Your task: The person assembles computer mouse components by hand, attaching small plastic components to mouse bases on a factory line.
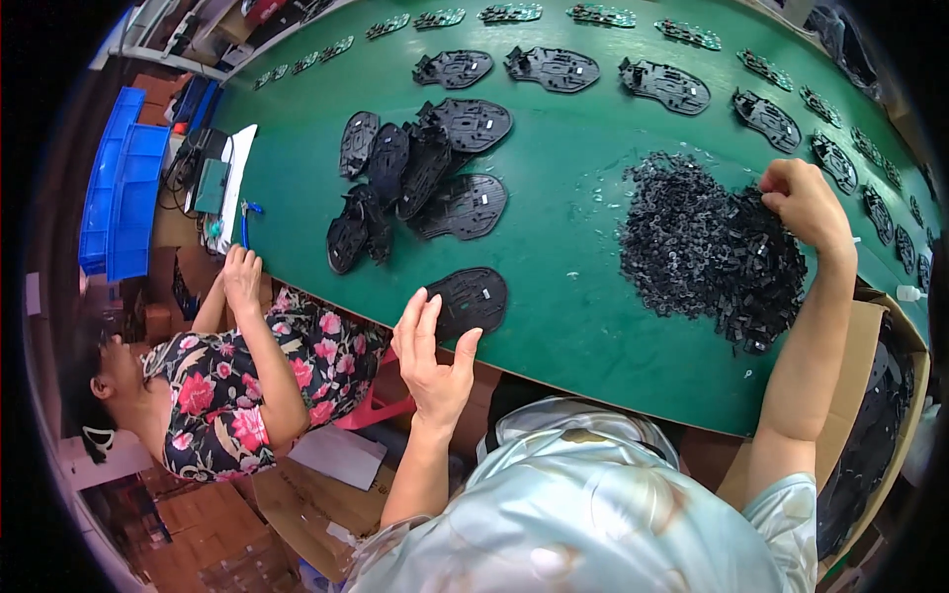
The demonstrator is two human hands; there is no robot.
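My left hand [433, 361] is raised at the front edge of the green table, fingers apart and nothing held. Just beyond its fingertips lies a flat black plastic shell [473, 302], shaped like a computer mouse base. My right hand [806, 203] is at the far right edge of a heap of small black plastic pieces [682, 237], its fingers curled together. Whatever it may pinch is too small or hidden to make out. Several more black shells [460, 206] lie in a loose, overlapping group on the left part of the table.
Black shells [554, 69] stand in a curved row, with green circuit boards [509, 13] behind them. At the left, another person's hands [240, 280] rest at the table edge, near blue bins [119, 183]. A cardboard box [855, 395] of black parts sits at my right.
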